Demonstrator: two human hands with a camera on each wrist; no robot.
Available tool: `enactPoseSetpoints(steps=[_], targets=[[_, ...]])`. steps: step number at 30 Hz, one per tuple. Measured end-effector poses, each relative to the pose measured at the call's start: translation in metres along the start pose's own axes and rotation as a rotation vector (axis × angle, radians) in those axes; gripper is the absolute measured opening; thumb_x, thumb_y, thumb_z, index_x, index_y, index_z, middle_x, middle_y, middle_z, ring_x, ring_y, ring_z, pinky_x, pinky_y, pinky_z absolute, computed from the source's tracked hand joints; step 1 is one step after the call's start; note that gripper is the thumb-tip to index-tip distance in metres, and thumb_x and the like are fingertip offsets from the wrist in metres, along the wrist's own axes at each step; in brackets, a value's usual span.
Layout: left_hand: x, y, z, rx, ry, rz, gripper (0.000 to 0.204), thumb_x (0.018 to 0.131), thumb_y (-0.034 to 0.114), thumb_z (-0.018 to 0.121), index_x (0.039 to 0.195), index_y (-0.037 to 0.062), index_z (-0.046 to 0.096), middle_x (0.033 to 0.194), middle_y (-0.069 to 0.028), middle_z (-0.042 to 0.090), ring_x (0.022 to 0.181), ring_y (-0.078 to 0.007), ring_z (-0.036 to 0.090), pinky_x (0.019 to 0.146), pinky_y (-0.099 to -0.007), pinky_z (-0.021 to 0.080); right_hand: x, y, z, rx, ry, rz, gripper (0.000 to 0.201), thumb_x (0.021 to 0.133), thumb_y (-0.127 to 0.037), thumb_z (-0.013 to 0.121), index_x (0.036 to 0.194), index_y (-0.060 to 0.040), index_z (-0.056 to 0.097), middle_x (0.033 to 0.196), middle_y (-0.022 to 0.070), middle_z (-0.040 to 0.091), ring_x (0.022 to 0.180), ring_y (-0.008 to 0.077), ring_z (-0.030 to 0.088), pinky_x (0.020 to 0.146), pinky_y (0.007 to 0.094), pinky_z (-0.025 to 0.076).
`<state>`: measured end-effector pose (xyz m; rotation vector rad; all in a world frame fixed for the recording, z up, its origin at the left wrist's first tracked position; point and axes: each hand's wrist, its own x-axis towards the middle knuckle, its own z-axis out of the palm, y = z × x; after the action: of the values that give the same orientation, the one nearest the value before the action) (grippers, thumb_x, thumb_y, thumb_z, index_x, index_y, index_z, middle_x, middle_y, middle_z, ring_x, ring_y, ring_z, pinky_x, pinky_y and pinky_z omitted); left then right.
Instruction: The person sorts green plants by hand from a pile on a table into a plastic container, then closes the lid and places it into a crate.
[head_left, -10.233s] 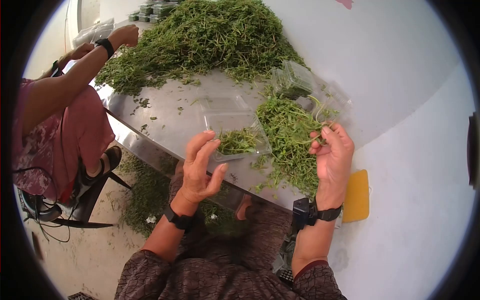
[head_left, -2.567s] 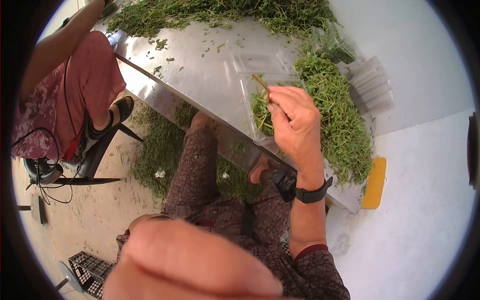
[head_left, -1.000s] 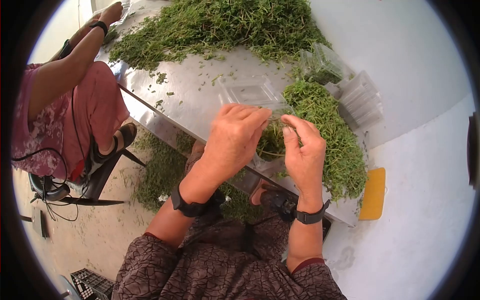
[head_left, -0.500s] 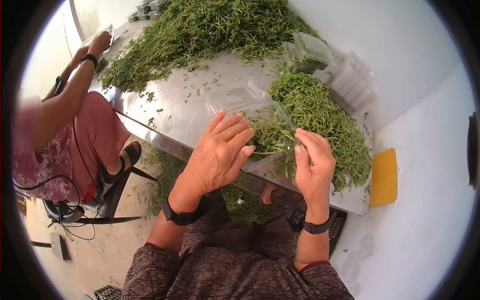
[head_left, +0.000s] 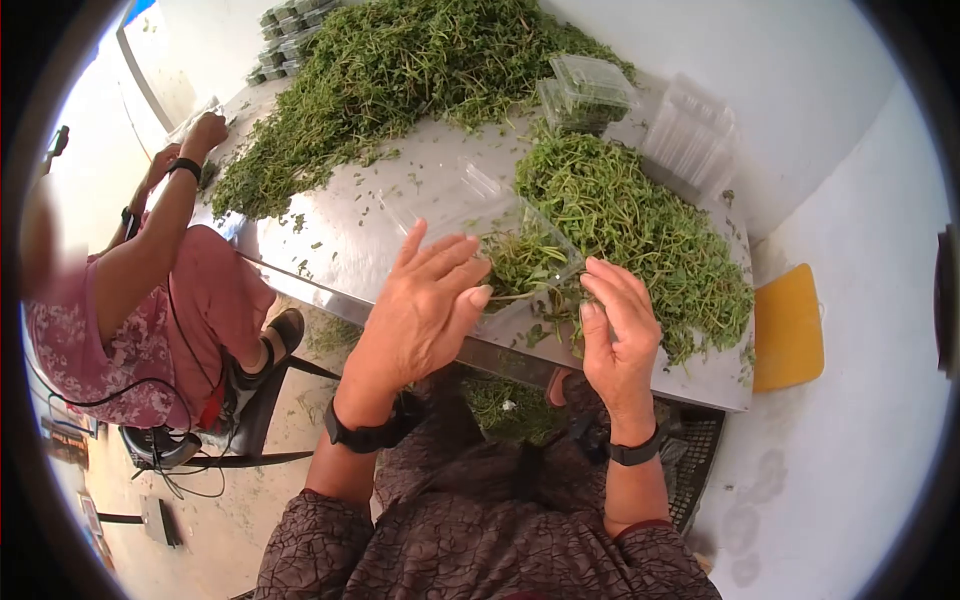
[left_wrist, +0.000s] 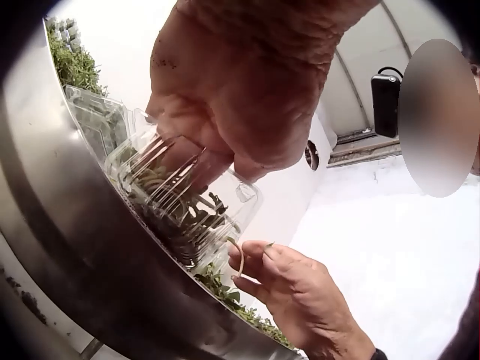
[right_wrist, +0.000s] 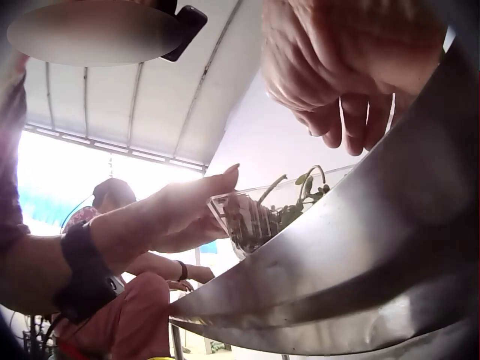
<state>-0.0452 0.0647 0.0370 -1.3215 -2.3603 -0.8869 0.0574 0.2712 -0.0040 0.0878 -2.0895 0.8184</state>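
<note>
A clear hinged box (head_left: 575, 268) stands at the table's front edge with green stems and leaves (head_left: 525, 250) in it. At its left side is my left hand (head_left: 420, 310), fingers spread and lightly bent; in the left wrist view its fingers (left_wrist: 180, 161) rest at the box's clear wall. My right hand (head_left: 625, 340) is at the box's right corner, thumb and fingers apart, beside a curved stem (left_wrist: 239, 259) in the left wrist view. Whether a fingertip touches that stem is unclear. In the right wrist view the right fingers (right_wrist: 352, 124) hang loosely above the leaves.
Loose greens (head_left: 640, 240) lie right of the box, with a large heap (head_left: 400, 80) behind. A filled box (head_left: 590, 95), stacked clear containers (head_left: 690, 140) and small packed boxes (head_left: 285, 45) stand farther back. Another person (head_left: 150, 270) sits at left. A yellow board (head_left: 788, 330) leans at right.
My left hand, bent over the box a second ago, has moved down and left and spread its fingers. The head view has shifted, showing more floor and wall. The other person's hands have shifted slightly.
</note>
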Motion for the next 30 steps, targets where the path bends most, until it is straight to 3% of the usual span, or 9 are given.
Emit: enactPoseSetpoints(steps=[3,6,7,14,17,19,22,26,30], targets=[[-0.004,0.003,-0.002,0.002,0.052,0.083,0.033,0.095,0.026,0.054,0.109,-0.0007,0.067,0.122,-0.0197,0.062,0.124,-0.0376,0.053,0.115,-0.0541,0.024,-0.006,0.005,-0.002,-0.001,0.004,0.007,0.023,0.083,0.0,0.064,0.105,0.0015,0.067,0.114,0.0145,0.068,0.111,0.0325,0.06,0.092,0.0416,0.051],[-0.003,0.014,-0.001,0.024,-0.038,0.175,0.034,0.094,0.027,0.054,0.11,-0.0005,0.067,0.122,-0.0196,0.062,0.124,-0.0372,0.052,0.115,-0.0546,0.025,-0.006,0.003,-0.002,0.027,-0.002,0.018,0.023,0.083,0.001,0.065,0.105,0.0018,0.067,0.113,0.0146,0.068,0.11,0.0321,0.061,0.092,0.0416,0.051],[-0.003,0.015,0.001,0.043,-0.081,0.145,0.04,0.098,0.032,0.046,0.114,0.002,0.068,0.127,-0.0161,0.062,0.127,-0.0344,0.051,0.117,-0.0525,0.022,-0.007,0.003,-0.002,0.03,0.0,0.022,0.023,0.083,0.001,0.065,0.105,0.0018,0.067,0.113,0.0146,0.068,0.11,0.0321,0.061,0.092,0.0416,0.051],[0.008,0.017,0.01,0.075,-0.192,0.055,0.037,0.098,0.029,0.047,0.109,0.0009,0.069,0.118,-0.0163,0.066,0.121,-0.0335,0.055,0.115,-0.0518,0.027,-0.008,0.001,-0.002,0.024,-0.045,0.029,0.021,0.079,0.002,0.067,0.1,0.0022,0.068,0.108,0.0147,0.068,0.103,0.0323,0.063,0.085,0.0397,0.053],[0.015,0.021,0.008,0.075,-0.256,0.04,0.04,0.1,0.032,0.046,0.107,-0.0006,0.068,0.114,-0.0168,0.067,0.116,-0.0344,0.058,0.11,-0.0507,0.033,-0.008,0.001,0.0,0.012,-0.064,0.022,0.021,0.078,0.002,0.068,0.099,0.0023,0.068,0.106,0.0147,0.068,0.101,0.032,0.063,0.084,0.0394,0.054],[0.015,0.015,0.015,0.054,-0.143,0.142,0.022,0.093,0.022,0.055,0.092,0.001,0.063,0.09,-0.012,0.064,0.094,-0.0305,0.06,0.092,-0.0451,0.042,-0.008,0.001,0.0,-0.006,-0.07,0.013,0.021,0.077,0.002,0.068,0.098,0.0023,0.068,0.106,0.0146,0.068,0.1,0.0318,0.064,0.083,0.0395,0.054],[0.014,0.014,0.018,0.03,-0.084,0.148,0.024,0.094,0.023,0.054,0.091,0.0008,0.063,0.087,-0.0124,0.063,0.094,-0.0312,0.06,0.088,-0.0439,0.042,-0.008,0.0,0.0,-0.037,-0.066,-0.005,0.022,0.077,0.003,0.068,0.099,0.002,0.068,0.105,0.0144,0.068,0.1,0.0322,0.063,0.083,0.0397,0.054],[0.009,0.012,0.016,0.018,-0.096,0.135,0.027,0.096,0.024,0.052,0.097,0.0,0.064,0.098,-0.0146,0.065,0.101,-0.0322,0.06,0.097,-0.0459,0.041,-0.007,-0.003,0.0,-0.085,-0.071,-0.036,0.023,0.075,-0.001,0.071,0.099,0.002,0.068,0.106,0.0145,0.068,0.102,0.0327,0.063,0.085,0.0407,0.053],[-0.001,0.011,0.012,-0.024,-0.008,0.089,0.036,0.097,0.029,0.05,0.11,-0.0008,0.065,0.119,-0.0175,0.063,0.119,-0.0334,0.055,0.112,-0.0504,0.03,-0.008,-0.001,0.0,-0.081,-0.068,-0.015,0.027,0.074,-0.006,0.075,0.099,0.0025,0.068,0.107,0.0149,0.068,0.104,0.0328,0.062,0.086,0.0411,0.052]])
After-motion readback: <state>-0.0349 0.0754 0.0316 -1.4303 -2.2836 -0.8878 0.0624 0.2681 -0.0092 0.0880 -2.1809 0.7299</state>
